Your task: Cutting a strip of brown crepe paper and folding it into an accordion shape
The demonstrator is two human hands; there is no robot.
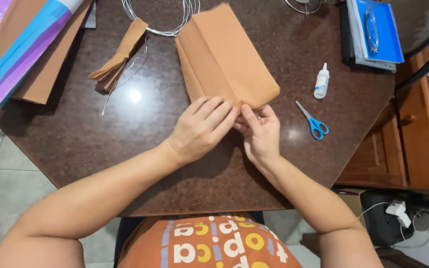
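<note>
At the near edge of the dark brown stone table (75,144), both hands pinch folded brown tissue paper (224,57).
Left hand (202,126) curls over the near fold, flattening it; right hand (260,131) nips its corner. Beyond lie blue-handled scissors (314,121), a small white glue bottle (321,81) and coiled silver wire (160,20).

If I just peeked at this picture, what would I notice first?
First, the big folded sheet of brown paper in the middle of the dark table, with the left hand and right hand pinching its near edge. Next, the blue-handled scissors and small glue bottle to the right, and the bright stack of coloured paper at the far left.
</note>
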